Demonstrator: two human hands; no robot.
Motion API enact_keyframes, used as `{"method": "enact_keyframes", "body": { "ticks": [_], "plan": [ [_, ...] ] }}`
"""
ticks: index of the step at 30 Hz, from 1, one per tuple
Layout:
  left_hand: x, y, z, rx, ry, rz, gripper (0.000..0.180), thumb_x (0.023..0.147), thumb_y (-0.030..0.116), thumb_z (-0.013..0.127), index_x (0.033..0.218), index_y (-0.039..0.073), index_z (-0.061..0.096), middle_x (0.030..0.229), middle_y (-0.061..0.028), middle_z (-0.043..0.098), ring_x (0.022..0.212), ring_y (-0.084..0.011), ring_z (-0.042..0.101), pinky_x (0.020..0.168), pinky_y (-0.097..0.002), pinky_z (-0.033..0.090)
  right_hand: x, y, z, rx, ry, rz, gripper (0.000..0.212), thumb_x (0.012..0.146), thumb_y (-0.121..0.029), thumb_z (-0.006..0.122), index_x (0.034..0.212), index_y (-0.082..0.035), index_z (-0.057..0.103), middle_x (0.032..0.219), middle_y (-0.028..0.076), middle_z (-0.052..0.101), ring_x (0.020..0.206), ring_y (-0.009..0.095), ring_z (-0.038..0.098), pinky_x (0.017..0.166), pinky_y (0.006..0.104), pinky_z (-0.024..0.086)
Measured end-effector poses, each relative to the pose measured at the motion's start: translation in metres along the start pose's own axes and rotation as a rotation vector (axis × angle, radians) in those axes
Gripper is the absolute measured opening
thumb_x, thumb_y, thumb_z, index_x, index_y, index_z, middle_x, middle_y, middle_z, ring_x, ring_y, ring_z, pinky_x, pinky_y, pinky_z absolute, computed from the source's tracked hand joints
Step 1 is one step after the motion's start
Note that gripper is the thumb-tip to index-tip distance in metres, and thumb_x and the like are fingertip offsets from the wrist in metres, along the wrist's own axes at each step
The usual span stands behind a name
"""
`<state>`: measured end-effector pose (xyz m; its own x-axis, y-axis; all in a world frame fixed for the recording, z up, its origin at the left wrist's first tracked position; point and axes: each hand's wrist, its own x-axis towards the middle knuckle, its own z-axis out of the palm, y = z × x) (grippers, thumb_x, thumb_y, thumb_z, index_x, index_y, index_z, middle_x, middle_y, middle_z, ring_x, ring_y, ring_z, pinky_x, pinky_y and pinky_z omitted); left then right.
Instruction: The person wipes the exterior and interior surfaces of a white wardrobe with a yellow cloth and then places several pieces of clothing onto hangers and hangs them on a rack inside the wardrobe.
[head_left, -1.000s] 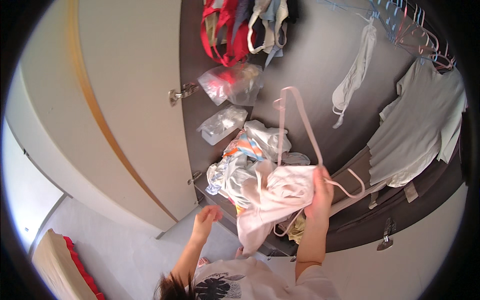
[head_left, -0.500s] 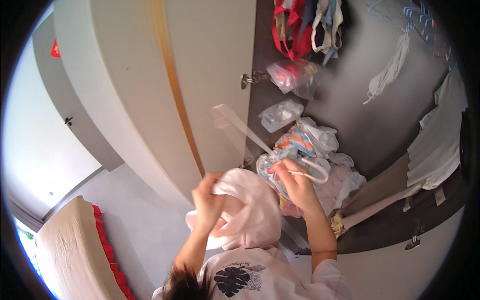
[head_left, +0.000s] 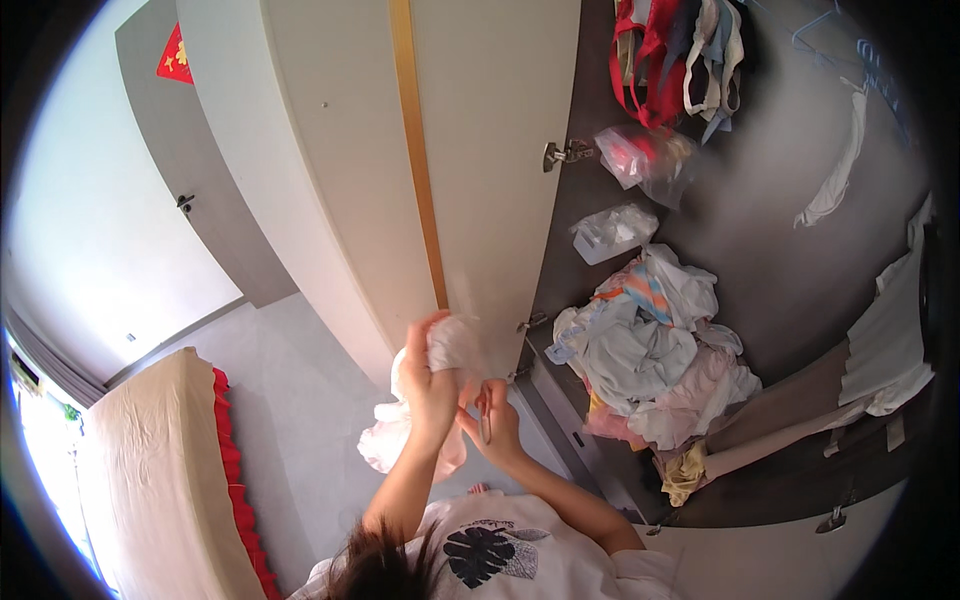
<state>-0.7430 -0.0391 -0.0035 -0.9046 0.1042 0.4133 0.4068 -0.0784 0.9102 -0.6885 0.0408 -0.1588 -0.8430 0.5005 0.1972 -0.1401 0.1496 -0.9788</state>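
My left hand [head_left: 428, 385] is closed round a bunched pale pink garment [head_left: 385, 440], in front of the open wardrobe door. Part of the cloth rises blurred above the fingers, and the rest hangs down beside my wrist. Close by on the right, my right hand [head_left: 497, 432] has its fingers closed on a thin looped strap [head_left: 486, 420]. Whether this strap belongs to the pink garment I cannot tell. Right of both hands, a heap of clothes [head_left: 640, 345] in white, pale blue, pink and orange lies in the wardrobe.
The pale wardrobe door [head_left: 490, 120] stands open on the left. Straps and red cloth [head_left: 650, 60] hang above plastic bags [head_left: 615, 232]. Hangers [head_left: 880, 75] and a pale garment [head_left: 890, 320] are at the right. A covered bed [head_left: 155, 470] with red trim stands at lower left.
The pink garment, spread wide before, is now bunched in my left hand. My right hand has come down and left, away from the heap, toward my left hand. The view has shifted left.
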Motion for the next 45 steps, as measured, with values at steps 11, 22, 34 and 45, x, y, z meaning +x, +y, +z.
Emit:
{"method": "enact_keyframes", "body": {
  "ticks": [11,22,34,45],
  "plan": [
    [0.028,-0.051,-0.069,0.885,-0.19,0.152,0.052,0.07,-0.002,0.071,0.118,0.013,0.061,0.07,-0.0108,0.055,0.07,-0.0274,0.062,0.062,-0.0325,0.05,0.039,-0.076,-0.112,-0.17,0.084,-0.123,0.003,0.08,0.0,0.058,0.079,0.0,0.055,0.057,0.0,0.053,0.053,0.004,0.048,0.048,0.0235,0.036],
    [0.02,-0.084,-0.011,0.233,-0.33,-0.088,0.014,0.087,0.003,0.053,0.09,-0.004,0.065,0.066,-0.0107,0.059,0.063,-0.0133,0.056,0.06,-0.0287,0.045,0.036,-0.086,-0.166,-0.29,0.025,-0.113,0.01,0.084,-0.003,0.06,0.091,0.003,0.063,0.066,0.002,0.059,0.058,0.005,0.048,0.053,0.0229,0.038],
    [0.014,-0.088,0.003,0.52,-0.097,-0.03,0.02,0.077,0.023,0.065,0.075,0.004,0.061,0.062,-0.0166,0.061,0.058,-0.0355,0.06,0.056,-0.0435,0.048,-0.023,-0.118,-0.203,-0.278,-0.142,0.026,0.017,0.092,-0.008,0.057,0.101,0.002,0.067,0.075,-0.004,0.06,0.061,0.001,0.042,0.052,0.018,0.032],
    [-0.019,-0.049,0.007,0.529,-0.223,0.275,0.013,0.079,0.011,0.065,0.081,0.005,0.054,0.063,-0.0123,0.059,0.053,-0.0325,0.058,0.049,-0.0414,0.044,0.015,-0.052,-0.075,-0.306,-0.145,-0.125,0.02,0.093,-0.01,0.057,0.103,0.004,0.066,0.087,0.005,0.069,0.065,0.007,0.053,0.057,0.0241,0.043]
  ]
}}
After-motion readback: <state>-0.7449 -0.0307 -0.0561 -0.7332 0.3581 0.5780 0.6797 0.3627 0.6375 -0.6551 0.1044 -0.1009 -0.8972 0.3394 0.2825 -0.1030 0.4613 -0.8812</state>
